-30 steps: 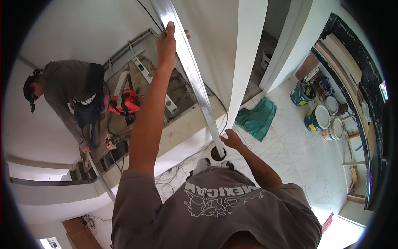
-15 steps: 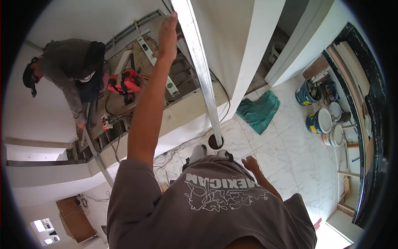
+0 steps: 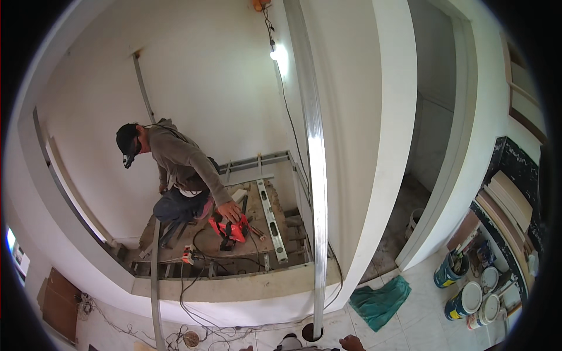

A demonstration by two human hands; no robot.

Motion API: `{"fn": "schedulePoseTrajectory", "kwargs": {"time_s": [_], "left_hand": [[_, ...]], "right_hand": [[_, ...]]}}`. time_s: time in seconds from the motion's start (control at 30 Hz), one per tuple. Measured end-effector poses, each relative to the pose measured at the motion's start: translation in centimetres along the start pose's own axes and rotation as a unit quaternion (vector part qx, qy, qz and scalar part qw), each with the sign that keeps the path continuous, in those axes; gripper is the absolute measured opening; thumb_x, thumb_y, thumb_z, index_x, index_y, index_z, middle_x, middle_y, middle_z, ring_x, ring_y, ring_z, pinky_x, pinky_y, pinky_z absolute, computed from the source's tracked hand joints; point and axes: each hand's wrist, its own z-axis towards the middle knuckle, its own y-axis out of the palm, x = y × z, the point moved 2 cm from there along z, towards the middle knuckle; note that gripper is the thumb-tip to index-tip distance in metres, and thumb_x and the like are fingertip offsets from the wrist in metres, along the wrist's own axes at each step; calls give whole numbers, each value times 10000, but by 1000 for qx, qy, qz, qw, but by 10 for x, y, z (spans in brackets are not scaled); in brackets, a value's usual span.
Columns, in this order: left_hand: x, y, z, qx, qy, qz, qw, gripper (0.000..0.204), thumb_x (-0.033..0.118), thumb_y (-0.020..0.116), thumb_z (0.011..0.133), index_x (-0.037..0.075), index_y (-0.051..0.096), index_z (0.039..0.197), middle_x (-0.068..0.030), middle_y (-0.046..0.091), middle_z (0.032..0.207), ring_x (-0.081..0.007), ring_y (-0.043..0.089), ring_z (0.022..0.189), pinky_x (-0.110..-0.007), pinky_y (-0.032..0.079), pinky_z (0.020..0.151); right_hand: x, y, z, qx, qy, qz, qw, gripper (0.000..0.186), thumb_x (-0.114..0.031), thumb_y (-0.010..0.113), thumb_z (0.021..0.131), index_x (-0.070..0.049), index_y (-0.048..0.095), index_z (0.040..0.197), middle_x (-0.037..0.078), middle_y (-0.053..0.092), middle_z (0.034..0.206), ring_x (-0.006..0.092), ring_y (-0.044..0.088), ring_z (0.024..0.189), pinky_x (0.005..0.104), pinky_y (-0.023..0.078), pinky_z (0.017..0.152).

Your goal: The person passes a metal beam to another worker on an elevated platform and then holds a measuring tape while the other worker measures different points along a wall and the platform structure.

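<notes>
A metal beam (image 3: 317, 187) stands in a round floor hole (image 3: 307, 334), apparently unaided now that the left hand (image 3: 249, 348) has let go. The right hand (image 3: 351, 343) sits near its foot, fingers curled, hold unclear; the left's spread and hold cannot be told

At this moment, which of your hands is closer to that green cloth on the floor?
The right hand: it shows at the lower edge, below and left of the green cloth; the left hand, barely in view at that edge, is farther left.

Right grip (image 3: 351, 343) hangs low, partly cut off; left grip (image 3: 247, 348) barely shows.
</notes>
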Motion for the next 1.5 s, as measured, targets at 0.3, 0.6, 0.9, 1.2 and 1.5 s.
{"fn": "schedulePoseTrajectory", "kwargs": {"time_s": [0.3,0.6,0.9,1.2,1.5], "left_hand": [[-65,-84,-62,74,-31,-111,991,333,297,530,933,30,551,1132,-134,627,870,-286,667,738,-334,506,533],[223,-70,-309,79,515,-202,829,224,190,543,928,-18,606,985,-48,573,733,-129,559,669,-256,485,642],[230,-150,-607,-196,895,-171,363,338,365,552,929,61,559,1077,-42,379,866,-109,365,614,-256,330,552],[121,-201,-675,-120,860,-116,483,444,482,595,831,347,560,1253,2,429,1027,-111,471,737,-275,402,605],[86,-216,-699,-65,799,-113,587,321,342,507,945,261,587,1245,-21,407,931,-190,454,796,-304,430,664]], "right_hand": [[-70,13,23,29,-382,-34,923,191,-163,503,822,-64,629,925,161,618,857,324,586,819,467,472,681],[-352,-274,-213,163,-501,241,815,222,-181,675,816,-45,686,991,78,612,813,158,589,717,279,484,654],[-439,-301,-437,-29,-830,349,434,121,-123,718,792,-59,684,890,69,516,709,127,521,595,256,478,510],[-474,-240,-516,-155,-706,363,588,206,-155,403,924,-31,500,791,84,483,702,154,442,582,218,439,518],[-500,-223,-521,-251,-751,309,527,82,-130,510,799,-95,473,735,59,503,577,179,450,448,322,466,528]]}}
